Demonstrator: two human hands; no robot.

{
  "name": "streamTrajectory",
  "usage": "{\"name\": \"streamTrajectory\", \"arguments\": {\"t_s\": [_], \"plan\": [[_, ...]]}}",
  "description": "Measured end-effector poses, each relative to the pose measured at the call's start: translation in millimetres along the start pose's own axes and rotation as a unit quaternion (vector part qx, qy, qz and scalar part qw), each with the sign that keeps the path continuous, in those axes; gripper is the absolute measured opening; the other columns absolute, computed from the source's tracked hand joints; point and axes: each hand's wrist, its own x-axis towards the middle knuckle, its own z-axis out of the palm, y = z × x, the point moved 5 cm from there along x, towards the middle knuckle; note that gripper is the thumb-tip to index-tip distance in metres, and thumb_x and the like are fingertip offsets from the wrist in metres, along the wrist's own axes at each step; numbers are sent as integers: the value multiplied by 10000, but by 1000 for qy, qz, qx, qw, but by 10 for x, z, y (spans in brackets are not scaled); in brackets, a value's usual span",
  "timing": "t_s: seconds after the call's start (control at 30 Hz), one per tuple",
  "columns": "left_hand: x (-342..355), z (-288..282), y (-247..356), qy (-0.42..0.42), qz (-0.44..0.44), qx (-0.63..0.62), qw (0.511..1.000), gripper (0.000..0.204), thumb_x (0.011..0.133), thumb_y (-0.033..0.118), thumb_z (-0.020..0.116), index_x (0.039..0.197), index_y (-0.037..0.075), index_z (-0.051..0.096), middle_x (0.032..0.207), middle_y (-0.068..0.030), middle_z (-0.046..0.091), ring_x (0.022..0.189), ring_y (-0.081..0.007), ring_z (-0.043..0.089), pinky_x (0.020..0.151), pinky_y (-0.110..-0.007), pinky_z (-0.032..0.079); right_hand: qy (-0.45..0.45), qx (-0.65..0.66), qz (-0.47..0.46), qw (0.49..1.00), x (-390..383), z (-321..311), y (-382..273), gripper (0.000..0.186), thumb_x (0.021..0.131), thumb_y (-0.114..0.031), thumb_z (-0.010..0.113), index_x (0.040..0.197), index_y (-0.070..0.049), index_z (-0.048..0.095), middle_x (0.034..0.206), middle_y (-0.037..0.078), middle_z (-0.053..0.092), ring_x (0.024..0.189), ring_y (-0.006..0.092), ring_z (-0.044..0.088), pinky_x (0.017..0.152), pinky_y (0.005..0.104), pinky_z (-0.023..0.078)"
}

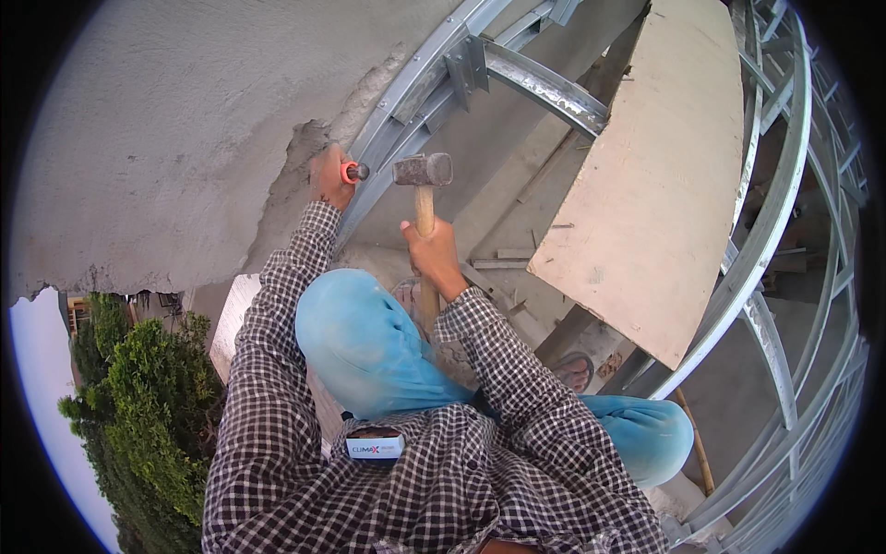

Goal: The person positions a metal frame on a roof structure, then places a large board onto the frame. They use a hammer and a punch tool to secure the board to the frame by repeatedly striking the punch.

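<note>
My left hand point(329, 177) is closed around a chisel point(359, 173) with an orange guard and a dark struck end. It is held against the broken edge of a grey plastered wall point(185, 148), beside a curved metal frame point(406, 111). The chisel's tip is hidden behind the hand. My right hand point(433, 255) grips the wooden handle of a club hammer point(423, 170). The hammer's blocky steel head is up, a short way right of the chisel and apart from it. The handle's lower end hangs below my fist.
To the right, a pale wooden board point(655, 175) lies across the framework. Curved metal rails point(771, 268) run down the far right. My bent knees point(365, 342) are below my hands. One sandalled foot point(574, 371) shows near timber pieces. Trees point(157, 397) stand beyond the wall's lower edge.
</note>
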Motion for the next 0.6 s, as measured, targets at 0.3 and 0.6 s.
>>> {"name": "streamTrajectory", "arguments": {"t_s": [0.3, 0.6], "plan": [[82, 218, 291, -45, -45, 26, 998, 259, 766, 36, 736, 909, 72, 524, 881, -130, 587, 928, -335, 599, 839, -448, 407, 29, 96, 53, 994, 141, -203, -453, 228, 952, -211, 667, 932, -66, 491, 622, -4, 464, 427, 95, 427, 381, 279, 371], [-99, -46, 478, 119, 106, -52, 986, 256, 784, 57, 740, 867, 80, 499, 843, -111, 541, 839, -316, 579, 780, -450, 419, 28, 119, 13, 992, -265, -137, -1112, 253, 956, -237, 681, 928, -81, 483, 609, -30, 419, 427, 71, 390, 388, 266, 363]]}}
